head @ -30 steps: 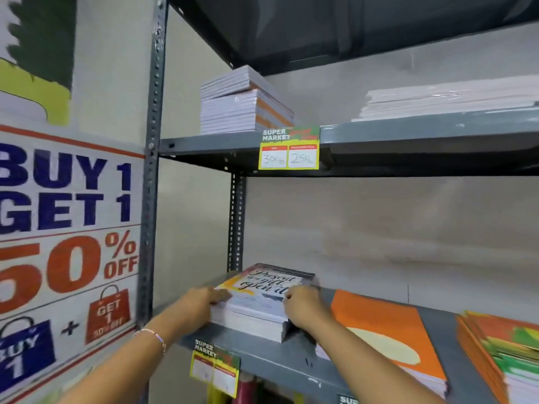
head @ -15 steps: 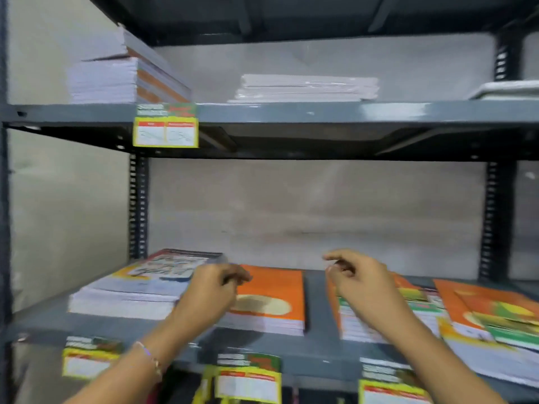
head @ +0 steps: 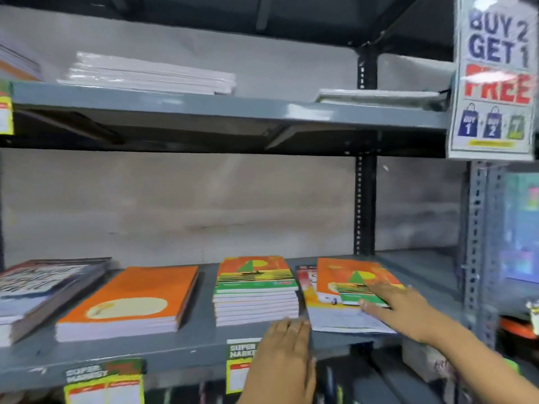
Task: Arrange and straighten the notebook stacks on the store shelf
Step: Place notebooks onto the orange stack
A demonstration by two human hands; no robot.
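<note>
Orange-covered, fanned crooked, the right-hand stack (head: 350, 290) at 4 o'clock is pressed by the flat-open right hand (head: 399, 307); left hand (head: 287, 342), open, grips nothing.

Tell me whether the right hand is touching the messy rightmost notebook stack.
Touching. The head view shows the right hand lying flat on the rightmost notebook stack, fingers spread over its top cover.

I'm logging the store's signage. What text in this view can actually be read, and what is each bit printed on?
"BUY 2 GET 1 FREE": promo sign on the right upright; its bag icons read "BUY 1", "BUY 2".
"SUPER MARKET": price tag on the lower shelf edge; its prices are blurred.
"SUPER MARKET": second price tag, partly behind the left hand.
Notebook covers: print too blurred to read.
</note>
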